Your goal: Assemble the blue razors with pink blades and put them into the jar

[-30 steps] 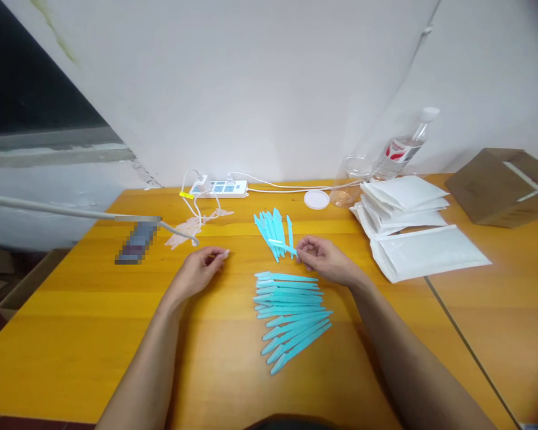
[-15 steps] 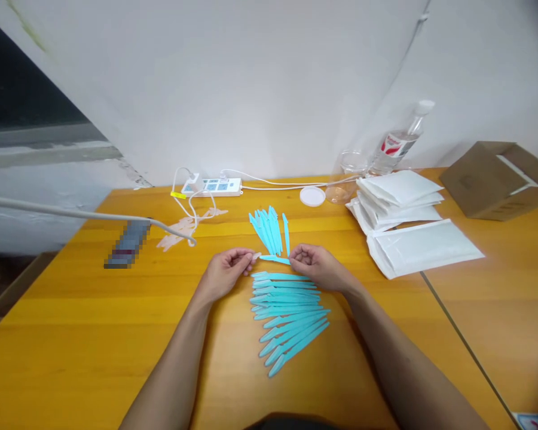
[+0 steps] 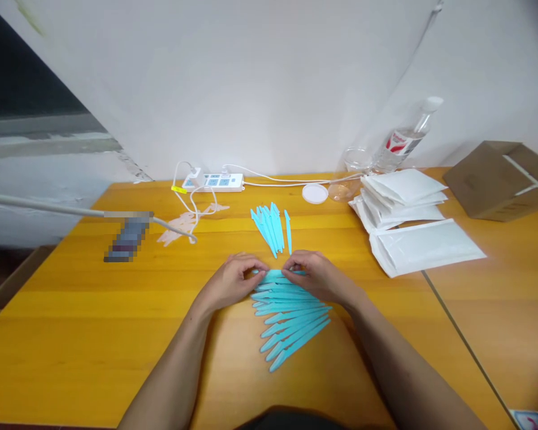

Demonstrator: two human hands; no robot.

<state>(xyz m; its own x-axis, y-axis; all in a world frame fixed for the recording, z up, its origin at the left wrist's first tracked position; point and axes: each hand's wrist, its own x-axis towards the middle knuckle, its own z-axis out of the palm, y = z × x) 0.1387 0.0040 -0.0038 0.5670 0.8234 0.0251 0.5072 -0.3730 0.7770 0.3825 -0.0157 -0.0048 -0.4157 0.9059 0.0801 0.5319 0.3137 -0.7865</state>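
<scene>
Slab [image 3: 126,242], dark and blurred, lying at far left just by a cable [image 3: 72,210]. Pale pieces [image 3: 174,231], spreading over the table [image 3: 72,334] in front of a strip [image 3: 226,183]. Pinching a stick [image 3: 275,273] with left hand [image 3: 234,278] — thumb and fingertips clamping it together — at the far end of a blue row [image 3: 291,309]. Behind, a pile [image 3: 273,228], fanning out, and a lone stick [image 3: 288,232], lying just right of it. Pinching the same stick with right hand [image 3: 316,275], thumb and fingertips likewise together. Farther right: lid [image 3: 315,193], lying flat; jar [image 3: 343,190] and bottle [image 3: 401,143], sitting near the wall; envelopes [image 3: 425,245], overlapping; box [image 3: 497,182], resting rightmost.
</scene>
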